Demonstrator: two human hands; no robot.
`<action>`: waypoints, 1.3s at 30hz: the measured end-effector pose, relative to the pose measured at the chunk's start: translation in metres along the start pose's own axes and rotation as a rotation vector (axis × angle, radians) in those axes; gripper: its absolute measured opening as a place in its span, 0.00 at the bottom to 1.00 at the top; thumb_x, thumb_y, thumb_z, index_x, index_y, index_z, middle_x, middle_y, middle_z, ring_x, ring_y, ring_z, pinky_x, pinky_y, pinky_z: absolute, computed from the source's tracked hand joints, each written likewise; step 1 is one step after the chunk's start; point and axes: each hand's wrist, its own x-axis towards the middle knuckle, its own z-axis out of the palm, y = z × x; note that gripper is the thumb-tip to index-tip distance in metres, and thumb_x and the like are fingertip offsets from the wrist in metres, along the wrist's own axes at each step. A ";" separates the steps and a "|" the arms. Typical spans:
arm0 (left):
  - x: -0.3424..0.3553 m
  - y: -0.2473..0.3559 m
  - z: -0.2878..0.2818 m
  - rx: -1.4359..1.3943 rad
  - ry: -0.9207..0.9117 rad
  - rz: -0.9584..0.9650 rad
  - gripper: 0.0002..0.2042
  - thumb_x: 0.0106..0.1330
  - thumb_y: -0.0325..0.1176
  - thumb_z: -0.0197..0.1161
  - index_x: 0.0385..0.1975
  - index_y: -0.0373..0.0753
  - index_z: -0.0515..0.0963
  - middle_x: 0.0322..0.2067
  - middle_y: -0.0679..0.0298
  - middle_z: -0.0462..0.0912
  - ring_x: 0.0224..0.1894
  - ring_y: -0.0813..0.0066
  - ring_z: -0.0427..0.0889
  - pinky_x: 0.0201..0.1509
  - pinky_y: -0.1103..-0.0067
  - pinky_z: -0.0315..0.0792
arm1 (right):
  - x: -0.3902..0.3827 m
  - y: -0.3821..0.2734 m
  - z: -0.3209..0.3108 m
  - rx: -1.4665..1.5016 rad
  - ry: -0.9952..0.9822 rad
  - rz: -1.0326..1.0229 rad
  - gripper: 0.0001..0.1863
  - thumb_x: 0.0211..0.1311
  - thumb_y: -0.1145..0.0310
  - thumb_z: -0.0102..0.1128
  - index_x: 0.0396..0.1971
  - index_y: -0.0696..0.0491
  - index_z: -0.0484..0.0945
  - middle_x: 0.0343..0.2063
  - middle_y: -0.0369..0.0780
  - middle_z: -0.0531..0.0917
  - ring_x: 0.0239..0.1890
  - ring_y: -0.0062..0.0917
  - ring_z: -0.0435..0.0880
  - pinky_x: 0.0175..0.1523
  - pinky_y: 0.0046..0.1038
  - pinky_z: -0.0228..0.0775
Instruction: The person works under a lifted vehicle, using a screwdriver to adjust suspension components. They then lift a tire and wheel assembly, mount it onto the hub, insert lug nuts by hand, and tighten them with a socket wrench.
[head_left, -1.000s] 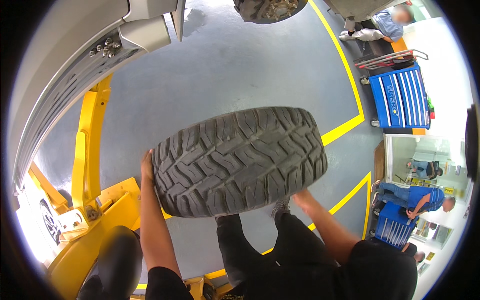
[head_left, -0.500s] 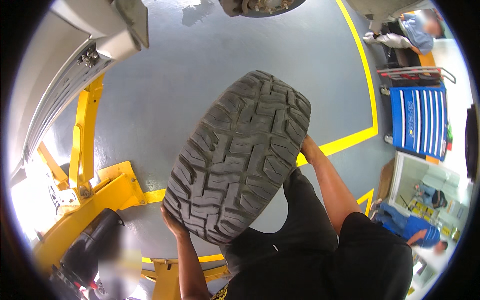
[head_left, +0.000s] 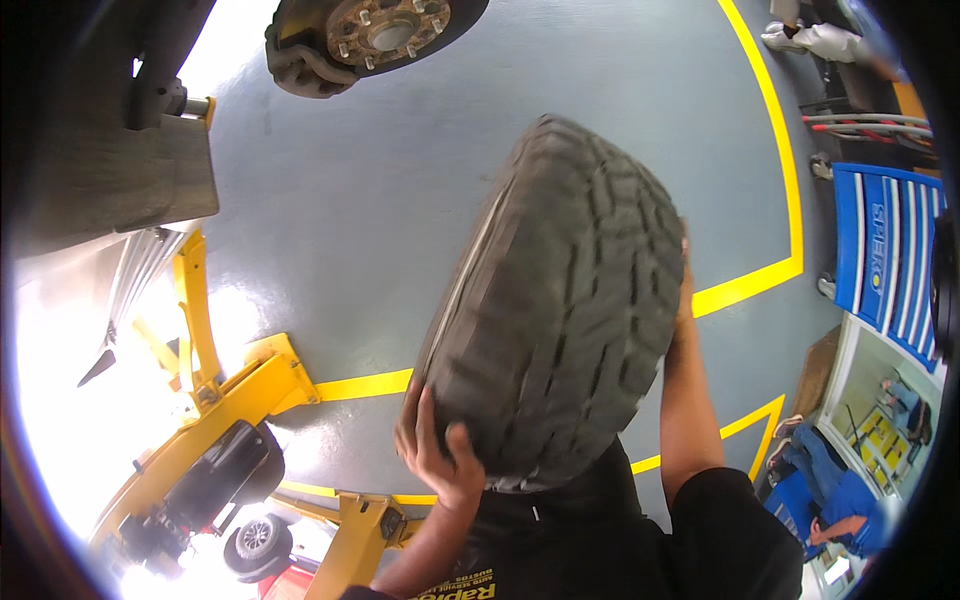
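Off-road tyre: black, grooved block tread. Three o'clock, tool chest: blue, white-striped. Eight o'clock, car-lift arm: yellow.

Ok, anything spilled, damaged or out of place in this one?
Nothing clearly stands out. The bare-studded hub carries no wheel and the tyre tilts between the left hand and right hand, but neither looks odd in a workshop. No spill shows on the grey floor; blur could hide fine tyre damage.

Grey, glossy floor is seen beyond the grip — marked with yellow lines. Well right of the grip, a blue drawer cabinet and a white-framed window are noted; to its left, strong white glare is recorded.
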 end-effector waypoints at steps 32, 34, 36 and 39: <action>0.396 -0.001 0.035 0.253 0.183 0.680 0.19 0.67 0.49 0.63 0.52 0.47 0.83 0.52 0.55 0.80 0.52 0.54 0.80 0.62 0.69 0.69 | 0.023 0.068 0.124 -0.871 -0.010 -0.154 0.12 0.66 0.66 0.57 0.39 0.62 0.77 0.35 0.44 0.85 0.39 0.30 0.83 0.49 0.30 0.74; 0.400 -0.005 0.032 0.216 0.212 0.653 0.18 0.67 0.49 0.63 0.50 0.46 0.84 0.51 0.56 0.81 0.52 0.55 0.81 0.61 0.69 0.69 | 0.035 0.074 0.123 -0.638 0.066 -0.031 0.13 0.66 0.65 0.57 0.41 0.60 0.77 0.37 0.43 0.84 0.41 0.30 0.83 0.52 0.30 0.73; 0.406 -0.009 0.029 0.054 0.061 0.548 0.17 0.67 0.48 0.63 0.48 0.44 0.83 0.49 0.56 0.82 0.52 0.56 0.81 0.59 0.68 0.70 | 0.046 0.077 0.120 -0.152 0.123 0.191 0.13 0.66 0.64 0.58 0.43 0.59 0.76 0.39 0.41 0.83 0.44 0.31 0.82 0.55 0.31 0.72; 0.423 -0.014 0.025 -0.068 -0.039 0.513 0.18 0.67 0.48 0.63 0.47 0.41 0.82 0.48 0.55 0.82 0.52 0.56 0.80 0.58 0.67 0.71 | 0.050 0.080 0.118 0.137 0.029 0.214 0.15 0.68 0.61 0.55 0.44 0.59 0.78 0.48 0.42 0.82 0.50 0.31 0.80 0.59 0.33 0.70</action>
